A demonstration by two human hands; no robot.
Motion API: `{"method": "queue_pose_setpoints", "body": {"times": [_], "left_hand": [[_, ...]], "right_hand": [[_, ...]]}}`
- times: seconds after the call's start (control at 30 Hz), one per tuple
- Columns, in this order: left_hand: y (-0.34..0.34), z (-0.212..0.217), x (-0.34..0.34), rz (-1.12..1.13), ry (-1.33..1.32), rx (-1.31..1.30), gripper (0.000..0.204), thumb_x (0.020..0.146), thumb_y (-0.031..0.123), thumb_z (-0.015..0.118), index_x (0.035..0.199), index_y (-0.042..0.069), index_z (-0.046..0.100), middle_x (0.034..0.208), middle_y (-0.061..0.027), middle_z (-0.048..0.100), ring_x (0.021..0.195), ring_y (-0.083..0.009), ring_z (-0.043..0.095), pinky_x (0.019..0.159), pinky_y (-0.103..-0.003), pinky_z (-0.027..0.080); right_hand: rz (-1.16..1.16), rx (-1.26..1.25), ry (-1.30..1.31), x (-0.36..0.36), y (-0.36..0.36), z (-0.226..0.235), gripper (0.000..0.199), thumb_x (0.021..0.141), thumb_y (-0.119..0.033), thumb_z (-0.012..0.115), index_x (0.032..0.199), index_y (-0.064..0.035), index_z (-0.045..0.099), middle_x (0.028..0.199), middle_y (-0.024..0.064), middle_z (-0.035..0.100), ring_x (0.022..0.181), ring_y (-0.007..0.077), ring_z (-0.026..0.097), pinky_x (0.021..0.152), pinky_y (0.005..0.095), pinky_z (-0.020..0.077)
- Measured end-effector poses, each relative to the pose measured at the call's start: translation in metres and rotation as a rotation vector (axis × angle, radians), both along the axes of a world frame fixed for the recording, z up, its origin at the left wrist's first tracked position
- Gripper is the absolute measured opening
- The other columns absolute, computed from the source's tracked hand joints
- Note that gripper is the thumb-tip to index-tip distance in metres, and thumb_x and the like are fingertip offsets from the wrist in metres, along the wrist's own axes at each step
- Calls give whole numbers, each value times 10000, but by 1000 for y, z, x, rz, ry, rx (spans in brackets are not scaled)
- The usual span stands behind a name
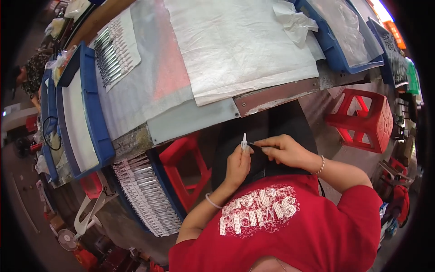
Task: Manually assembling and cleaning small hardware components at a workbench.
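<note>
Over my lap, just off the table's near edge, both my hands work close together. My left hand [239, 165] is closed around a small white piece with a narrow pointed tip [244, 143], which sticks up past the thumb. What lies inside the fist is hidden. My right hand [287, 152] pinches a thin dark stick-like piece [258, 145], its end close to the white piece. Whether the two touch is too small to tell. On the table's left lies a row of slim silver pieces with white ends [111, 56], resting on a white sheet.
White sheets [244, 50] cover the table. A blue tray [93, 118] stands at its left edge, and another blue tray [337, 54] holds clear plastic at the far right. Below left, a blue crate [165, 181] holds many similar silver pieces. Red stools [383, 118] stand around.
</note>
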State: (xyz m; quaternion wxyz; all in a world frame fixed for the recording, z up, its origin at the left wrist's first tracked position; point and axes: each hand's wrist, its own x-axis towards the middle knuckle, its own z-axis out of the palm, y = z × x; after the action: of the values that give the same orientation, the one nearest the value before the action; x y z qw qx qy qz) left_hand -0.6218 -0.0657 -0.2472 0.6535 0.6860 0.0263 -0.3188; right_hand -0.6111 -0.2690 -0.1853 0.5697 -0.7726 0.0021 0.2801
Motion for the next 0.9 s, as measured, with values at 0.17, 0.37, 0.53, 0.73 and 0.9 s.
{"method": "queue_pose_setpoints", "body": {"times": [0.17, 0.37, 0.53, 0.73, 0.9], "left_hand": [[19, 34, 18, -24, 8, -184, 310, 1014, 238, 467, 1141, -7, 609, 918, -48, 563, 735, -86, 534, 680, -213, 462], [20, 62, 32, -120, 209, -220, 229, 962, 134, 554, 1130, -13, 609, 885, -38, 574, 700, -76, 559, 606, -204, 470], [21, 46, 26, 89, 383, -275, 198, 890, 80, 650, 1057, -24, 627, 687, -29, 611, 521, -41, 505, 456, -191, 408], [6, 60, 9, 66, 0, -18, 201, 886, 80, 652, 1051, -34, 663, 834, -41, 608, 637, -63, 553, 534, -211, 422], [-5, 55, 10, 123, -97, -19, 161, 905, 31, 610, 1032, -56, 659, 792, -43, 571, 614, -81, 543, 511, -238, 414]], "right_hand": [[55, -281, -469, -16, 11, 24, 265, 848, -88, 616, 1102, -12, 629, 867, 144, 581, 728, 355, 594, 729, 376, 502], [-112, 427, 259, -13, 36, -3, 181, 887, -132, 643, 916, 45, 670, 775, 46, 649, 755, 100, 604, 696, 259, 488], [-70, 453, 527, -6, 42, -3, 226, 862, -178, 681, 741, 13, 674, 643, 30, 616, 563, 47, 521, 505, 207, 393], [-57, 353, 356, -12, 29, -9, 205, 841, -167, 684, 739, 10, 699, 615, 12, 619, 567, 46, 533, 509, 219, 413], [-49, 343, 329, -1, 27, -9, 174, 833, -119, 681, 740, 29, 684, 586, -1, 578, 550, 38, 463, 491, 243, 380]]}}
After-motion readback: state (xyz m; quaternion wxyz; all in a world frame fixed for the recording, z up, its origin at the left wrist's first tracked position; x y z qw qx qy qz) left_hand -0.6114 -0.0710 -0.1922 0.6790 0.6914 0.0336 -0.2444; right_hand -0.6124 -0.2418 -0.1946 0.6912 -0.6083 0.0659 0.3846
